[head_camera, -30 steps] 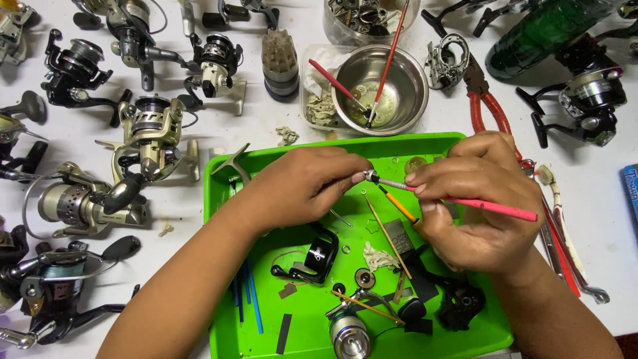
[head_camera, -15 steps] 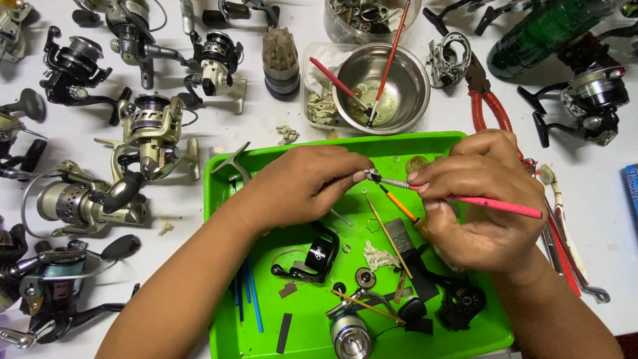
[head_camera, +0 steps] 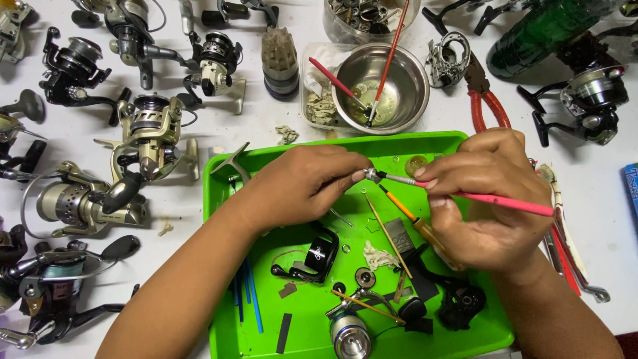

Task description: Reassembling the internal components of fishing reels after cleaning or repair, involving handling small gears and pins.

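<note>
A blue package (head_camera: pixel 632 189) shows at the far right edge of the worktop (head_camera: pixel 598 179), cut off by the frame, so only a narrow strip with pale print on it is visible; its full shape cannot be told. A small black reel part (head_camera: pixel 319 251) on the green tray (head_camera: pixel 219 199) carries a little white mark on its side, too small to make out. No signs or screens show anywhere.
</note>
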